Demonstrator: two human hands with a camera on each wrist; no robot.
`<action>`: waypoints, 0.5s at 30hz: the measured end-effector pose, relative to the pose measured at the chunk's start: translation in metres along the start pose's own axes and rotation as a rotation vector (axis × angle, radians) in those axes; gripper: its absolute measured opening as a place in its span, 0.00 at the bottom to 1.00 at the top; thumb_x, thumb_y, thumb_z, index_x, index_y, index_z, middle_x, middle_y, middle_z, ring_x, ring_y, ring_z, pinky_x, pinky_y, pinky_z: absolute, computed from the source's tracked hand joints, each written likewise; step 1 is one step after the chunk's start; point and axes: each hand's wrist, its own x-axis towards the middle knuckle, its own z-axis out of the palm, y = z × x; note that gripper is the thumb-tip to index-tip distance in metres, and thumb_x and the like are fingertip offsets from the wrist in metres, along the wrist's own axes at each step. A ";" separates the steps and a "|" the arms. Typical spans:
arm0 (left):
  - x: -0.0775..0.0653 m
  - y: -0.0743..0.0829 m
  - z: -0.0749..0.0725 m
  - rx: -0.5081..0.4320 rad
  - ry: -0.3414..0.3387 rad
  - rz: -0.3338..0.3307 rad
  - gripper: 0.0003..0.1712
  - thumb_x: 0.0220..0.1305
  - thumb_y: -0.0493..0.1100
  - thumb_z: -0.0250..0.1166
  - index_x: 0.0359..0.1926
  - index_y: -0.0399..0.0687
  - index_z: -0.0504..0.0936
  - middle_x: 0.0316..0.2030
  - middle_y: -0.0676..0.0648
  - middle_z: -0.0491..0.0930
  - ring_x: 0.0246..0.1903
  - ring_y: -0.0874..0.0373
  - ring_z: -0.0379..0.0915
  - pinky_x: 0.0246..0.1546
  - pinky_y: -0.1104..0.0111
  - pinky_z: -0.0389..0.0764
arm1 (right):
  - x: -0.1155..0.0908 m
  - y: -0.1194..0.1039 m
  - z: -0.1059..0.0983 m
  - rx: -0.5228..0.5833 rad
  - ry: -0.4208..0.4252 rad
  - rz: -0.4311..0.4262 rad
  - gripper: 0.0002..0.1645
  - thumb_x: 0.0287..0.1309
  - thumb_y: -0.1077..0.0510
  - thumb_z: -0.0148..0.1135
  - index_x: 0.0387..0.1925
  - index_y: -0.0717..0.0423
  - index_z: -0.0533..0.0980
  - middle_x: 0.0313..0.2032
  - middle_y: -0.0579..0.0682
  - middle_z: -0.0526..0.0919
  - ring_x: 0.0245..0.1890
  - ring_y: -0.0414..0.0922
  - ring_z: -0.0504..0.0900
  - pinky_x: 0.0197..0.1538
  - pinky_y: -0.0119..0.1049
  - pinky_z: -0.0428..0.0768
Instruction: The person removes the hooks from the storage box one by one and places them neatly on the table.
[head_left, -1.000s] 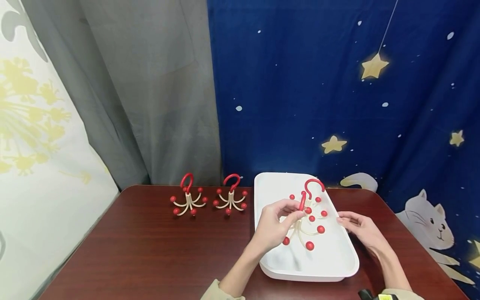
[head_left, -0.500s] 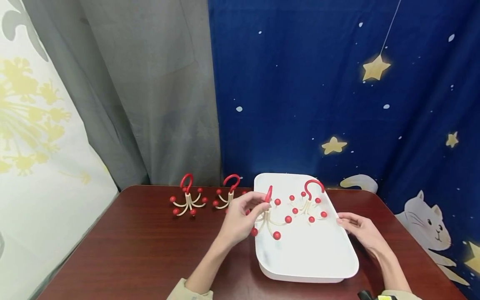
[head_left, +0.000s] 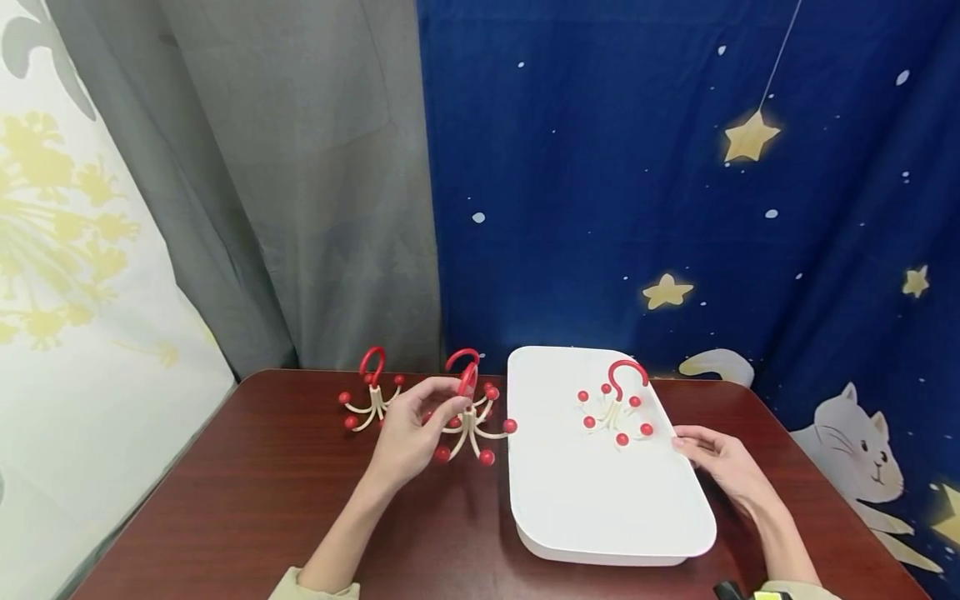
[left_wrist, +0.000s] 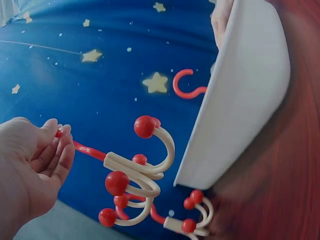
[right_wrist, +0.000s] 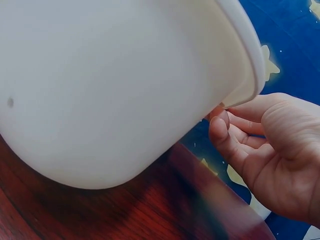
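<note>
My left hand [head_left: 412,431] pinches the red hook of a hanger [head_left: 470,427] with curved cream arms tipped in red balls. It hangs upright left of the white tray [head_left: 600,508], overlapping a similar standing hanger [head_left: 462,357] behind it in the head view. The left wrist view shows the left hand [left_wrist: 37,162] with the held hanger's [left_wrist: 145,175] arms pointing away. My right hand [head_left: 723,462] grips the tray's right rim; in the right wrist view the right hand [right_wrist: 272,150] has a fingertip partly hidden behind the rim.
Another hanger [head_left: 617,412] of the same kind stands inside the tray near its far right. One more hanger [head_left: 373,400] stands at the back left of the brown table [head_left: 247,500]. Grey and starry blue curtains [head_left: 675,167] hang behind the table.
My left hand has carried the hanger from above the tray leftward, past the tray's left rim, over the table. The right hand has stayed at the tray's rim.
</note>
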 end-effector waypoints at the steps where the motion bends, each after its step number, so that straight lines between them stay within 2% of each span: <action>1: -0.001 -0.001 -0.003 0.000 0.001 0.009 0.09 0.65 0.32 0.69 0.45 0.37 0.84 0.36 0.42 0.86 0.36 0.41 0.84 0.40 0.67 0.85 | 0.000 0.000 0.000 -0.001 0.000 -0.001 0.34 0.69 0.54 0.64 0.64 0.76 0.68 0.44 0.58 0.86 0.37 0.42 0.85 0.40 0.36 0.84; 8: -0.010 -0.007 -0.029 0.014 0.016 0.034 0.08 0.65 0.30 0.67 0.46 0.35 0.84 0.39 0.40 0.86 0.40 0.45 0.84 0.45 0.71 0.82 | 0.000 -0.001 0.000 -0.009 0.004 -0.001 0.34 0.69 0.54 0.64 0.64 0.75 0.68 0.45 0.59 0.86 0.37 0.42 0.85 0.41 0.35 0.84; 15: -0.019 -0.010 -0.056 0.090 0.039 0.019 0.10 0.64 0.28 0.66 0.47 0.34 0.83 0.38 0.41 0.87 0.39 0.62 0.84 0.43 0.74 0.82 | 0.000 0.000 0.000 0.000 0.006 0.004 0.34 0.69 0.54 0.64 0.64 0.75 0.68 0.44 0.56 0.86 0.37 0.41 0.85 0.41 0.36 0.84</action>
